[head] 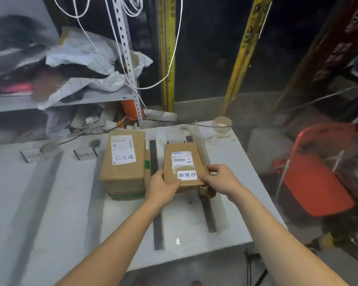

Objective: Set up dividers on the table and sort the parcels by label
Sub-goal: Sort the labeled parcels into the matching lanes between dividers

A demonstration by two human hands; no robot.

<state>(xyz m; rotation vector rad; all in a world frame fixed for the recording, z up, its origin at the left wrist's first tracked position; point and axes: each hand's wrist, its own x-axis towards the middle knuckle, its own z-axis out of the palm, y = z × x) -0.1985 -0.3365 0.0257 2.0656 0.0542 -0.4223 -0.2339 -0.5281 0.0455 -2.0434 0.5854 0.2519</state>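
While gripped at its near corners by left hand [163, 187] and right hand [220, 178], 异常件 parcel [182, 159], separated from 已完成 stack [122, 162] by dark divider strip [153, 155].

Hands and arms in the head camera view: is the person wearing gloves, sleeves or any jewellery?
No gloves: the left hand and right hand are bare. The left forearm and right forearm are uncovered down to the bottom edge of the picture, so no sleeve shows. No watch, bracelet or ring is visible, and there are no markings on them.
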